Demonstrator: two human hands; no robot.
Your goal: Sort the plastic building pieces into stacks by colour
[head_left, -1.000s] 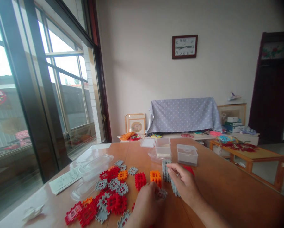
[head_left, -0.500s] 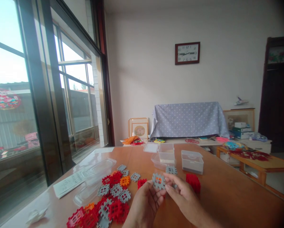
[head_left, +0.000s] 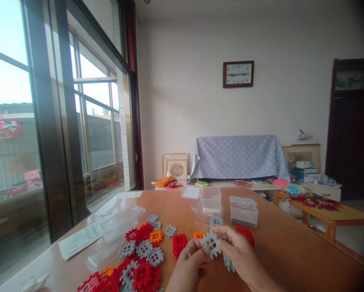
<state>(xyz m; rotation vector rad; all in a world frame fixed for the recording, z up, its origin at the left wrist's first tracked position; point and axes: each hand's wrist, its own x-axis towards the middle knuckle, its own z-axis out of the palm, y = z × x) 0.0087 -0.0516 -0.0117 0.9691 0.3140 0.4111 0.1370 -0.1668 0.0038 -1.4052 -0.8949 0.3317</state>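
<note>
Between my two hands is a grey square building piece [head_left: 211, 245] with notched edges and a window-like grid. My left hand [head_left: 189, 261] pinches its left side, and my right hand [head_left: 237, 246] grips its upper right edge. Below my right fingers, more grey pieces [head_left: 228, 263] show, partly hidden by the hand. Another grey piece [head_left: 216, 221] stands just behind. A red block of pieces [head_left: 179, 245] is left of my left hand, an orange piece [head_left: 198, 235] lies behind it, and a second red block [head_left: 245, 234] sits beyond my right hand.
A pile of red, grey and orange pieces [head_left: 145, 277] spreads over the table's left side. Beside it are clear plastic lids [head_left: 121, 221] and a paper sheet [head_left: 78, 243]. Two clear boxes, an open box [head_left: 210, 198] and another box [head_left: 243, 211], stand farther back.
The grey piece has turned from facing me squarely to a tilted angle and moved slightly right. My left hand has gone from palm-up to pinching its side. The view has shifted slightly.
</note>
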